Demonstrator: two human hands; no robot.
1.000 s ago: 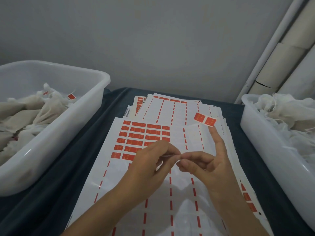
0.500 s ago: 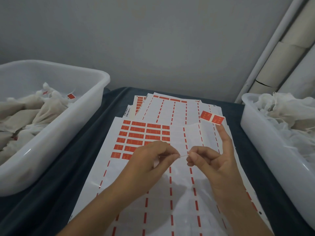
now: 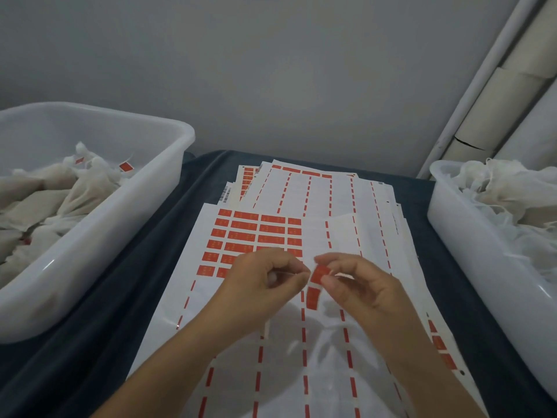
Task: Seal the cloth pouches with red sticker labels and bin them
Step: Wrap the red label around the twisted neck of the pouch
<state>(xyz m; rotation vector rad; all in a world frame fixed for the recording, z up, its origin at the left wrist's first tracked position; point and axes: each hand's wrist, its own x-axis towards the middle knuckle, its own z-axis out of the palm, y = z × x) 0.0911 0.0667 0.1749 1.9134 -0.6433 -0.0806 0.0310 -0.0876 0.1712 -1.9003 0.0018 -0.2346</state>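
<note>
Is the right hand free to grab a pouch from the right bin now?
Probably not yet: the right hand pinches a red sticker with the left hand. The right bin itself stands open, its pouches uncovered.

Dim room, plain grey wall (image 3: pixel 271 70) straight ahead.
Right of that wall, a white pipe (image 3: pixel 470 95) leans beside cardboard tubes (image 3: pixel 512 95); below it, a dark tablecloth (image 3: pixel 126 297).

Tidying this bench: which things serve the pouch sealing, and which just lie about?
In use: red sticker label pinched in right hand; left hand; white sticker sheets; two white plastic bins of cloth pouches.
Idle: cardboard tubes.
</note>
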